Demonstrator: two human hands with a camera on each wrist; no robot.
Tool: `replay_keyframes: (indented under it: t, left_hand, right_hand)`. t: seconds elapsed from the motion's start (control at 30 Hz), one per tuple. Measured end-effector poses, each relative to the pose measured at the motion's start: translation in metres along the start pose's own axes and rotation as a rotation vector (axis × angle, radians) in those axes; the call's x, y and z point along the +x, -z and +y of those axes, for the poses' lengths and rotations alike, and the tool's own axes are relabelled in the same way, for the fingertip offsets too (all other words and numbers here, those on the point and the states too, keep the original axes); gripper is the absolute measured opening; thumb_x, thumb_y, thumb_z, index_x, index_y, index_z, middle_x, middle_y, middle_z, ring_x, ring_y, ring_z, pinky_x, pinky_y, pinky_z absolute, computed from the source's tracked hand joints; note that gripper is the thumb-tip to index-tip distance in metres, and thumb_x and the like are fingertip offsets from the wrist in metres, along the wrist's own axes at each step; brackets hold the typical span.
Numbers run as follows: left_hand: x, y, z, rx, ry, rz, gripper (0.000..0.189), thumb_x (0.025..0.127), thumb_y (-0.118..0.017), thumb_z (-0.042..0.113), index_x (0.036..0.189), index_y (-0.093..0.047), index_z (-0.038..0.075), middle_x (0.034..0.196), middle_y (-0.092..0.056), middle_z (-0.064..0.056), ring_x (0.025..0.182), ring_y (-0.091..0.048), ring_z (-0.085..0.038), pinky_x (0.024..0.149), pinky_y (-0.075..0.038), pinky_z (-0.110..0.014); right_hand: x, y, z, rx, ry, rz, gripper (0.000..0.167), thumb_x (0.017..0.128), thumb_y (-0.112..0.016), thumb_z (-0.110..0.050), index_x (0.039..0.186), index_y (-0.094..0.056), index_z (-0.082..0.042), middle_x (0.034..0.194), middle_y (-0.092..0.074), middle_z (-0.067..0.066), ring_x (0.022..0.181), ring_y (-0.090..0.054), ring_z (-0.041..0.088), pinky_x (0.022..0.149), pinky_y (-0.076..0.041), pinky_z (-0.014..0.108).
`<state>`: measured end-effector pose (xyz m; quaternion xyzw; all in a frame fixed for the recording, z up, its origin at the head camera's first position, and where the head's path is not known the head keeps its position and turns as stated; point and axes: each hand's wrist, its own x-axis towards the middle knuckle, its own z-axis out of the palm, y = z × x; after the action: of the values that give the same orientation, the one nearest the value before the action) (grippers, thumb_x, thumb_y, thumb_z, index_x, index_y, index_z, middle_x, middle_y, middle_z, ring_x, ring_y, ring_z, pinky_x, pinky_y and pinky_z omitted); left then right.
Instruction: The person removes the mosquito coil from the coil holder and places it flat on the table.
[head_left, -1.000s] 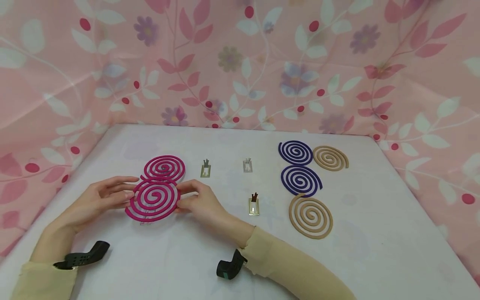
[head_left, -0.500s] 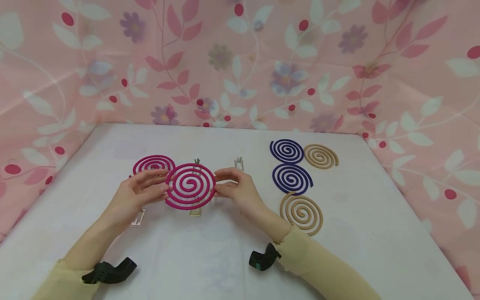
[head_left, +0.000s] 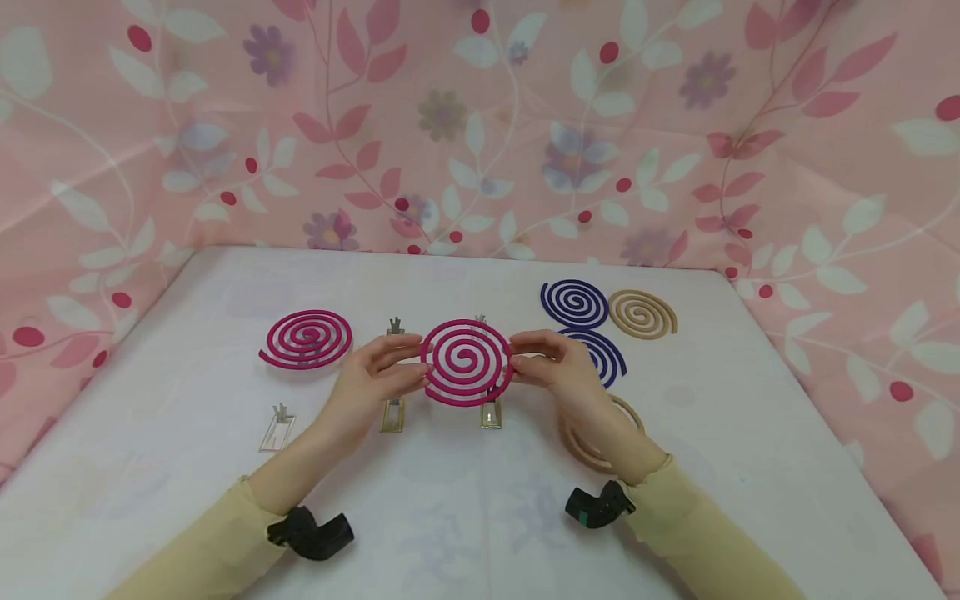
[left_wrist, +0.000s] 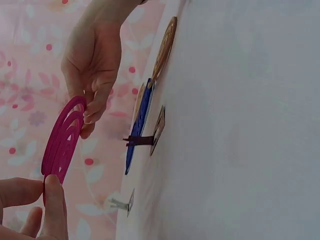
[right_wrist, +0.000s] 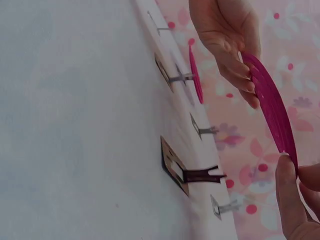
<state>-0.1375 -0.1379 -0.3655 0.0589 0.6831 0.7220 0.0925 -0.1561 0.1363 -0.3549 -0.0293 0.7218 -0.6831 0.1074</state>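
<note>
Only the head view shows the pinched magenta coil (head_left: 468, 359) nearly face-on.

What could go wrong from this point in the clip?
The left hand and right hand pinch the pink coil between them only at its edge, so it could slip or snap. In the head view it overlaps the dark-pronged stand; careless lowering might tip that. The right wrist overlaps the near tan coil there too and, dipping, might nudge it.
</note>
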Motion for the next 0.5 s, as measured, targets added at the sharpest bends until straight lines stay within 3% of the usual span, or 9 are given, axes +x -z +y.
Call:
replay_keyframes:
  t: [0.13,0.27,0.5]
  left_hand:
    - [0.015,-0.022,-0.001,-0.027,0.009,0.005,0.048,0.095,-0.067,0.007,0.14,-0.05,0.002,0.138,-0.058,-0.02,0.107,-0.07,-0.013,0.09,-0.058,-0.03]
    - [0.03,-0.04,-0.001,-0.034,-0.002,0.005,0.045,0.094,-0.068,0.009,0.137,-0.054,0.006,0.136,-0.06,-0.015,0.112,-0.068,-0.02,0.091,-0.058,-0.031]
    - [0.052,-0.068,0.005,-0.077,-0.03,0.0,0.043,0.094,-0.068,0.008,0.135,-0.055,0.004,0.132,-0.063,-0.015,0.11,-0.069,-0.024,0.092,-0.057,-0.034]
  right_hand:
    - [0.002,0.024,-0.001,-0.002,0.014,0.007,0.039,0.095,-0.065,-0.003,0.132,-0.057,0.004,0.119,-0.065,0.016,0.095,-0.071,0.015,0.086,-0.06,0.032]
    - [0.006,0.046,-0.002,-0.025,0.014,0.01,0.038,0.095,-0.065,-0.004,0.131,-0.057,0.006,0.11,-0.069,0.005,0.092,-0.071,0.012,0.084,-0.06,0.029]
    - [0.012,0.078,-0.007,0.018,0.028,0.001,0.036,0.096,-0.064,-0.005,0.129,-0.055,0.006,0.103,-0.07,-0.003,0.09,-0.069,0.009,0.083,-0.06,0.026]
